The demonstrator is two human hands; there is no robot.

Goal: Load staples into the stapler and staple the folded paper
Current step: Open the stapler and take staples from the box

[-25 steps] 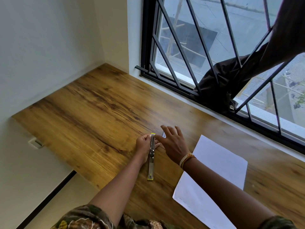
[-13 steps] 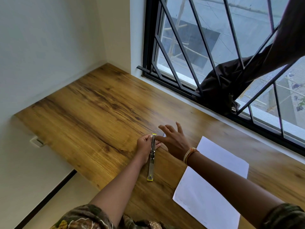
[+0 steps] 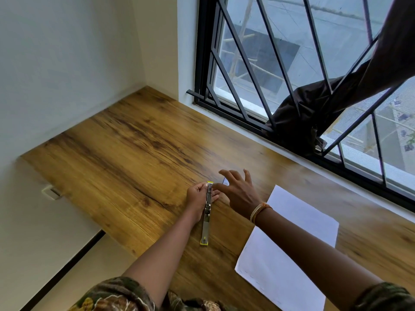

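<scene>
A silver stapler (image 3: 207, 215) with yellow ends lies opened out flat and long on the wooden desk (image 3: 125, 149). My left hand (image 3: 197, 197) grips its far half from the left side. My right hand (image 3: 238, 190) hovers just right of the stapler's far end, fingers spread, thumb and forefinger near the stapler's top. A small pale object (image 3: 225, 181), perhaps a staple box, peeks out under my right fingers. The white paper (image 3: 289, 250) lies flat on the desk to the right, partly under my right forearm.
The desk ends at a white wall on the left and a barred window (image 3: 292, 70) at the back. A dark cloth (image 3: 303, 122) hangs through the bars on the sill. The desk's front edge drops off at lower left.
My right hand has lifted slightly and spread its fingers more beside the stapler's far end. The stapler and my left hand stay where they were.
</scene>
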